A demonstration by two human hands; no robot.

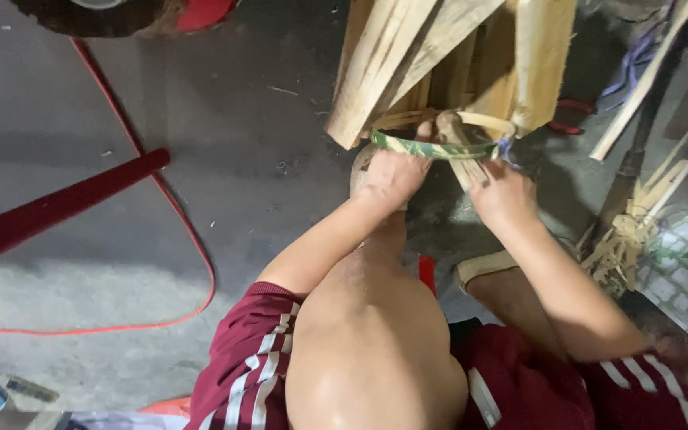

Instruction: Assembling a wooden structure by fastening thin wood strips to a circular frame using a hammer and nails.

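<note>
Gripping green bamboo ring (pixel 431 149) — left hand (pixel 392 177) | right hand (pixel 503 193) closed on sticks (pixel 468 171)

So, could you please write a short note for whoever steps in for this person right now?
Left hand: gripping the near side of the green bamboo hoop, fingers curled over it.
Right hand: at the hoop's right end, pinching thin bamboo strips below it.
The hoop sits around the lower ends of a bundle of split bamboo slats, which stands on the concrete floor between the person's knees.
Done: hoop is round the bundle.
Left: whether its ends are fastened cannot be seen.
Nearby: loose bamboo scraps to the right, red cable to the left.
</note>
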